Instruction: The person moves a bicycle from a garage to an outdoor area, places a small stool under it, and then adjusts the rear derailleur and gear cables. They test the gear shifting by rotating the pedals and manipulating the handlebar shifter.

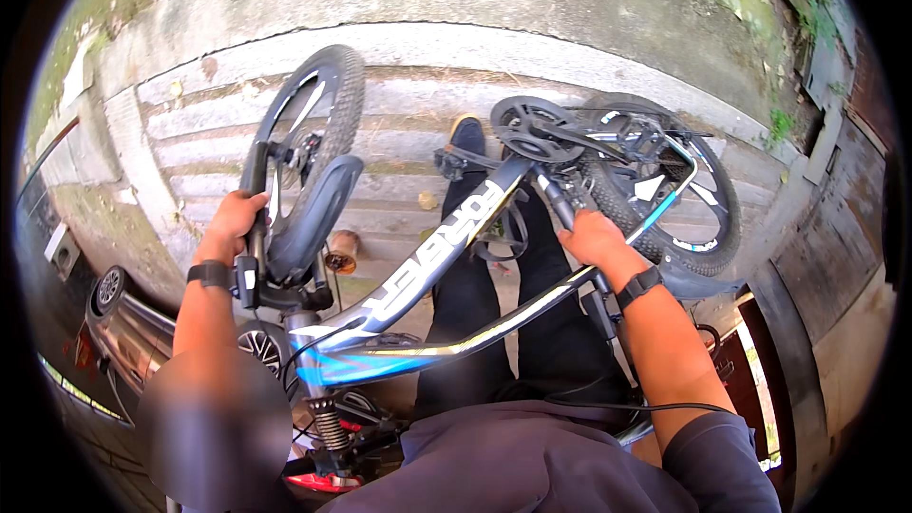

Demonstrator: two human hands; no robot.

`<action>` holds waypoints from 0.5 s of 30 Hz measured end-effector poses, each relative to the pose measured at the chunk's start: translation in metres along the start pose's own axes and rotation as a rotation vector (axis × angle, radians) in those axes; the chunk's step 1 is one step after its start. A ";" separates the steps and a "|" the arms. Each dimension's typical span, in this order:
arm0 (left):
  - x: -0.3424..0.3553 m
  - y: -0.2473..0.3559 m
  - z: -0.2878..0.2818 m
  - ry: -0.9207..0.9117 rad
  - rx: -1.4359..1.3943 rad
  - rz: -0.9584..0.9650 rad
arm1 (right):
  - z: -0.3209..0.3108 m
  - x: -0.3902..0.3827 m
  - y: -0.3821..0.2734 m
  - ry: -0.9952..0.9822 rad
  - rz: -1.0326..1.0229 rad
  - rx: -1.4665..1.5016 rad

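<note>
A bicycle with a grey and blue frame [418, 266] lies tilted across my legs. Its front wheel [353, 104] points up at the left, with a black mudguard [318, 214] beside it. My left hand [233, 218] is closed round a dark fork leg next to that wheel. At the right, my right hand [594, 237] grips the dark seat tube [554, 195] between the two main frame tubes. The crankset [532, 128] and rear wheel [717, 199] lie beyond it. A blurred round patch hides part of the left arm.
Below me are pale concrete strips [408, 114] with debris. My dark shoe [465, 133] shows near the crankset, and a rusty can [342, 252] stands beside the mudguard. A brownish car [133, 328] is at left, dark boards [826, 256] at right. A coil spring [329, 425] shows near my waist.
</note>
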State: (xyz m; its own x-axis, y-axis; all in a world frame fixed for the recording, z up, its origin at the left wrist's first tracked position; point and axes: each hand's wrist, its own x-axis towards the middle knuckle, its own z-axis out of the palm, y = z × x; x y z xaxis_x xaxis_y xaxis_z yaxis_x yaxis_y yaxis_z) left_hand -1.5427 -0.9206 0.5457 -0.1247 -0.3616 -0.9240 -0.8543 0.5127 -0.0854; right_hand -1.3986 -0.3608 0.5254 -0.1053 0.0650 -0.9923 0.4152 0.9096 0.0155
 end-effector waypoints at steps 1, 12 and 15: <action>0.006 -0.001 -0.001 -0.017 -0.068 -0.018 | -0.002 0.003 0.002 -0.048 -0.025 0.018; 0.022 -0.002 -0.003 -0.143 -0.261 -0.156 | -0.006 0.018 0.017 -0.320 0.080 0.616; 0.021 -0.003 -0.001 -0.147 -0.259 -0.145 | 0.001 0.019 0.017 -0.223 0.032 0.393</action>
State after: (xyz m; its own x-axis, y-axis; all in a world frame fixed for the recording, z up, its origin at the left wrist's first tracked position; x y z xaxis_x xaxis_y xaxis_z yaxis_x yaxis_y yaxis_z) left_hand -1.5431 -0.9306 0.5273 0.0653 -0.2902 -0.9547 -0.9602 0.2421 -0.1392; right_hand -1.3923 -0.3448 0.5064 0.0923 -0.0386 -0.9950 0.7315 0.6806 0.0415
